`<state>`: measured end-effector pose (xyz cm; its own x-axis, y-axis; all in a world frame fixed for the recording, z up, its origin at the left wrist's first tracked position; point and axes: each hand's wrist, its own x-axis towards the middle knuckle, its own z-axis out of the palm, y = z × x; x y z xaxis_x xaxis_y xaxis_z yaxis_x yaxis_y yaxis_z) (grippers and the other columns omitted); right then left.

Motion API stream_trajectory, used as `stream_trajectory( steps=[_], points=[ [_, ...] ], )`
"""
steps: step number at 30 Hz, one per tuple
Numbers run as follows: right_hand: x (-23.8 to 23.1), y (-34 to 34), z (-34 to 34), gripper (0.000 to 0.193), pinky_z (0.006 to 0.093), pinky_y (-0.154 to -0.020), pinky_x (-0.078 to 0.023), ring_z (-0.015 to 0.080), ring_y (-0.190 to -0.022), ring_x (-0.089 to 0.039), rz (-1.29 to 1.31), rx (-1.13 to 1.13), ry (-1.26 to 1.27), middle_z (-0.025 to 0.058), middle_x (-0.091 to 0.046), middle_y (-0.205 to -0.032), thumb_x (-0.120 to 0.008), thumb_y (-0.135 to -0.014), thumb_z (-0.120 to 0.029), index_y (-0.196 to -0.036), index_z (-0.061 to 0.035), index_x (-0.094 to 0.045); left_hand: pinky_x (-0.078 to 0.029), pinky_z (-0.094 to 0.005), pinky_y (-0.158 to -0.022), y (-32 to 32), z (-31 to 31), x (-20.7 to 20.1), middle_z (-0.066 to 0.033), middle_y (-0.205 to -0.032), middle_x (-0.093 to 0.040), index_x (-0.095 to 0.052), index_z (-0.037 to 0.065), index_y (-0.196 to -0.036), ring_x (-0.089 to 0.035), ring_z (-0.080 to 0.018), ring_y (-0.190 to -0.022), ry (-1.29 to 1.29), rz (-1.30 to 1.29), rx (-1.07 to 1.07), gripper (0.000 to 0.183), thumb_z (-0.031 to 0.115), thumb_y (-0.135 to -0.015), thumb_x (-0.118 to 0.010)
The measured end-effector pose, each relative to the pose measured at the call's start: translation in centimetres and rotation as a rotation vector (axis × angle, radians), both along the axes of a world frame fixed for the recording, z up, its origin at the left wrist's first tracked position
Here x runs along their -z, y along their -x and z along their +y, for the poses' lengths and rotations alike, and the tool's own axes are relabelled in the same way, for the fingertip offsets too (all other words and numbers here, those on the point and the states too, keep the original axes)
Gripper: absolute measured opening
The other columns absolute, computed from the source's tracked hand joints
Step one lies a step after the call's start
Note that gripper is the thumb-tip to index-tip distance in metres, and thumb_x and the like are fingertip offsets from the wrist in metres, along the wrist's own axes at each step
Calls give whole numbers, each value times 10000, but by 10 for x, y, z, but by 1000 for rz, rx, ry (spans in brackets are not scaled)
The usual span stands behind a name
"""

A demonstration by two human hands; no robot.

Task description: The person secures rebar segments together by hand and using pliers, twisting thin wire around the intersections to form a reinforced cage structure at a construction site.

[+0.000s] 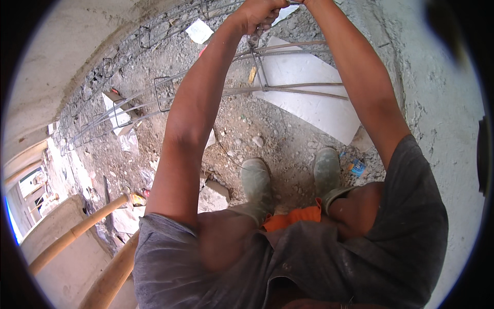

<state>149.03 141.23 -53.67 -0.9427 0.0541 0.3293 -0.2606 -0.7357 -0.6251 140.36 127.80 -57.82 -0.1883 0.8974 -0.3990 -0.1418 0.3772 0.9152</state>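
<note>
Both my arms reach forward to the top edge of the view. My left hand is closed in a fist above a steel rebar cage, and what its fingers hold is hidden. Beside it, my right hand is almost wholly cut off by the frame edge, so its fingers do not show. A thin dark piece shows between the two hands, too small to name. Below them runs the rebar cage, long bars joined by square stirrups, passing under my left forearm toward the left. Part of it lies over a large white board.
A second rebar cage runs along the far left wall. Rubble covers the ground around my green boots. Bamboo poles slant in at lower left. A rough plastered wall stands at right. A blue packet and paper lie about.
</note>
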Motion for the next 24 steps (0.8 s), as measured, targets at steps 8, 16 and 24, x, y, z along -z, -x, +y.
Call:
stream_trajectory(
  steps=[8,16,24],
  points=[
    [-12,25,-33,416,420,-770,-521,344,-830,-665,-753,1365,-1005,196,-683,-993,-665,-850,-272,-1076,68,-583,-442,-310,-445,-48,15,25,-72,-636,-622,-628,2,-831,-570,-140,-496,-317,1281,-648,321,315,-895,-663],
    [-37,-23,-42,307,372,-766,-541,225,-903,-652,-214,112,-155,134,-663,-955,-627,-931,-186,-1156,21,-591,-426,-269,-481,-4,-31,-27,-21,-616,-577,-631,79,-839,-523,-124,-498,-212,-93,176,225,270,-862,-747],
    [-31,15,-63,256,400,-605,-466,210,-611,-555,-476,1136,-638,78,-556,-584,-592,-848,-233,-741,-5,-638,-530,-358,-704,-27,-30,-45,-123,-812,-711,-693,-19,-968,-669,-198,-778,-290,672,-114,294,224,-808,-737]
  ],
)
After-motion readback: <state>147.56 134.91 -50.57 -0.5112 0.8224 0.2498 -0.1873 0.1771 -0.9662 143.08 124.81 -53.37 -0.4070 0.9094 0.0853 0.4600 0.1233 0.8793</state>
